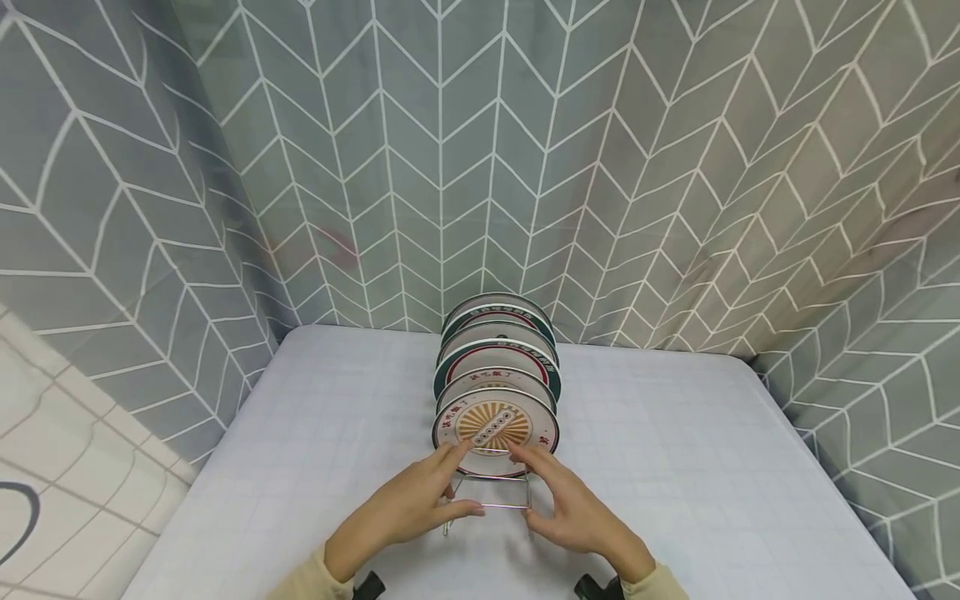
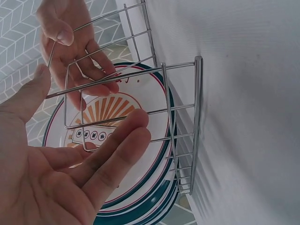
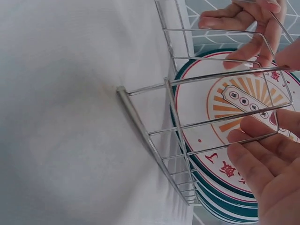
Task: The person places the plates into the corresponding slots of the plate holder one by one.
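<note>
A wire plate rack [image 1: 504,506] stands on the white-covered table, holding several round plates [image 1: 496,417] upright in a row. The front plate is white with an orange sunburst, red lettering and a dark green rim. My left hand [image 1: 420,496] grips the left side of the rack's front end, thumb by the wire [image 2: 56,95] and fingers spread along the bars. On the other side my right hand [image 1: 573,504] holds the matching corner, its thumb and fingers about the wire loops [image 3: 276,105]. Both hands are in front of the front plate.
The table [image 1: 675,450] extends to both sides of the rack. Grey curtain [image 1: 480,167] with white chevron lines hangs behind the plates and along the sides. Pale tiles [image 1: 75,433] show at the left, with a dark curved object [image 1: 30,504] at the frame's edge.
</note>
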